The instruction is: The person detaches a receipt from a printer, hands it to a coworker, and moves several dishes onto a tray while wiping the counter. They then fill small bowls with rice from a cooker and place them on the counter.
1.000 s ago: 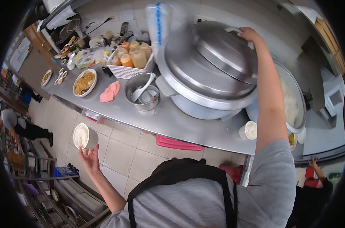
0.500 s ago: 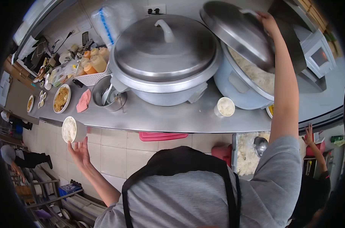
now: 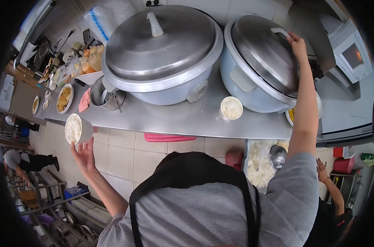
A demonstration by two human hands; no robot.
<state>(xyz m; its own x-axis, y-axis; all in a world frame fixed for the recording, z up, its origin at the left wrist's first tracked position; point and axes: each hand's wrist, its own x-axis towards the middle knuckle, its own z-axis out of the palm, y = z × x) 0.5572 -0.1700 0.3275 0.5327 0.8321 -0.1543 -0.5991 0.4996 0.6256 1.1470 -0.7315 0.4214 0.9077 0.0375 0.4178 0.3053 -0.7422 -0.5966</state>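
Note:
My left hand (image 3: 85, 157) supports a white paper cup of rice (image 3: 86, 131) from beneath, with fingers curled against its base and side. The cup tilts toward the left, out past the counter's front edge. At the right, my right hand (image 3: 297, 45) grips the handle of a metal lid (image 3: 263, 51). This lid rests on the pale blue rice cooker (image 3: 253, 95) and hides the rice inside. On the counter before that cooker stands another cup of rice (image 3: 231, 108). A larger lidded rice cooker (image 3: 162, 91) sits in the middle.
Along the steel counter (image 3: 170, 120) are a metal pot (image 3: 113, 103), a pink cloth (image 3: 84, 100), a noodle plate (image 3: 65, 99) and sauce bottles (image 3: 90, 61). A rice tub with a metal scoop (image 3: 278, 156) lies below the edge. Other people (image 3: 335, 206) are at far right and left.
My right hand has lowered the raised lid onto the right cooker, covering the rice. My left hand still holds its cup. The view has shifted slightly.

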